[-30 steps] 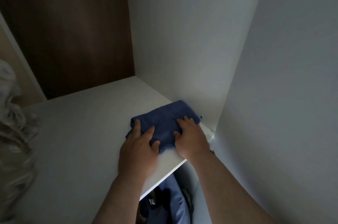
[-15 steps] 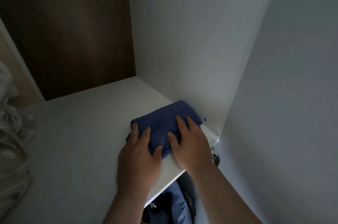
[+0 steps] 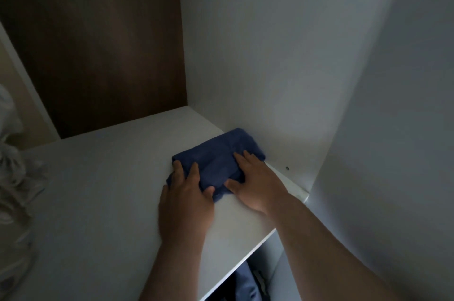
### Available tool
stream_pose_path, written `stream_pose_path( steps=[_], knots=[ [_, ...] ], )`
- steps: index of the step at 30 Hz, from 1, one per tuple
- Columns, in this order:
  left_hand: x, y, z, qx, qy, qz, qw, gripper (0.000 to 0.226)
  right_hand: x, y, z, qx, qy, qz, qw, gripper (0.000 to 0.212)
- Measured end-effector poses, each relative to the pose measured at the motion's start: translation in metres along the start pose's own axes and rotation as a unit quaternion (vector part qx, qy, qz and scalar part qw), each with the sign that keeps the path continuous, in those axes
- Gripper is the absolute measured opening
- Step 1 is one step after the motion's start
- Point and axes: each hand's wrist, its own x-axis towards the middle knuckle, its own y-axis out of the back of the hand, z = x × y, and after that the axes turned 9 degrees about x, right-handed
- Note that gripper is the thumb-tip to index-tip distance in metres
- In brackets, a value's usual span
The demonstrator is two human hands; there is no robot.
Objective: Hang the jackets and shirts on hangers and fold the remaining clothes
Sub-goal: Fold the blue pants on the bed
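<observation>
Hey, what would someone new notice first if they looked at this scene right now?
The folded dark blue garment stands out, lying on the white shelf close to its right-hand inner corner. The left hand and the right hand both press flat on its near edge. Behind, at upper left, a dark brown panel contrasts with the pale walls.

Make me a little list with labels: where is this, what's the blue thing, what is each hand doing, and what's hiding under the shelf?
place: a white shelf inside a wardrobe
blue thing: folded dark blue cloth, lying flat on the shelf, close to the white wall
left hand: flat fingers pressing the cloth's near left edge
right hand: flat fingers pressing the cloth's right side
under the shelf: another blue garment, only partly seen
far left: pale crumpled fabric, blurry
</observation>
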Motion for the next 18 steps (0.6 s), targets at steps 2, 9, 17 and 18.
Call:
stream_pose_path(
  steps=[2, 9, 17, 18],
  knots=[
    [0.002, -0.002, 0.0, 0.015, 0.001, 0.004, 1.0, 0.064, 0.004, -0.001, 0.0, -0.006, 0.004, 0.003, 1.0, 0.078],
    [0.0, -0.005, 0.0, 0.0, -0.002, 0.02, 1.0, 0.064, 0.0, -0.003, 0.0, 0.063, 0.004, 0.071, 0.995, 0.07],
    [-0.008, 0.004, 0.003, -0.094, 0.021, 0.08, 0.992, 0.065, -0.054, -0.011, -0.021, 0.268, -0.015, 0.262, 0.927, 0.029],
    [-0.014, 0.008, 0.004, -0.124, 0.018, 0.09, 0.988, 0.062, -0.066, -0.012, -0.024, 0.304, -0.042, 0.26, 0.916, 0.032]
  ],
)
